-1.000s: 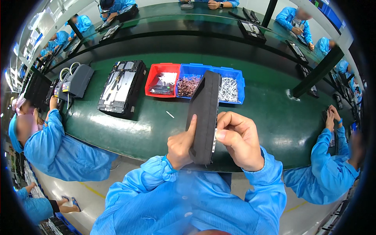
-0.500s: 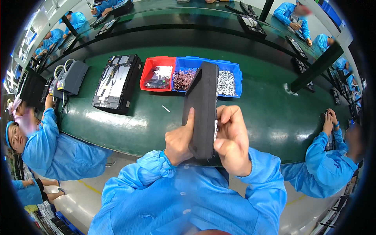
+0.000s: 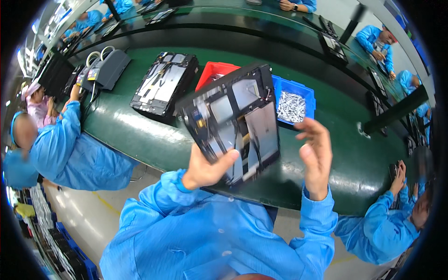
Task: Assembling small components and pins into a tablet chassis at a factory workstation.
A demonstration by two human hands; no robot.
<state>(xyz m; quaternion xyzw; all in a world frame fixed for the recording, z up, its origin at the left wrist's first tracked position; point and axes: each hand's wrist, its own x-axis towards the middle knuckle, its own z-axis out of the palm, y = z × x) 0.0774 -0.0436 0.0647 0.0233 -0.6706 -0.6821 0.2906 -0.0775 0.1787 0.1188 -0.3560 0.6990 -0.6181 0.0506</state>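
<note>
My left hand (image 3: 212, 168) grips the lower left edge of an opened tablet-like device (image 3: 256, 126), its thumb over the front face. The device is a flat black housing with silver panels and dark ribbon strips inside. It is tilted above the bench, and part of it is blurred. To its right my right hand (image 3: 318, 156) is raised off the device, fingers curled but apart, with nothing visible in them. Behind the device stand a red bin (image 3: 210, 70) and a blue bin (image 3: 310, 93) heaped with small white parts. The device hides the area between these bins.
Similar housings lie in a stack (image 3: 163, 84) on the green bench (image 3: 140, 135). A grey machine (image 3: 109, 70) with looped hoses stands at the far left. Co-workers sit on both sides, one in a blue smock (image 3: 84, 154) at left. A dark post (image 3: 396, 109) rises at right.
The device has turned from edge-on, black back showing, to its inner side facing me. My right hand has let go and moved off to the right. The whole view has shifted.
</note>
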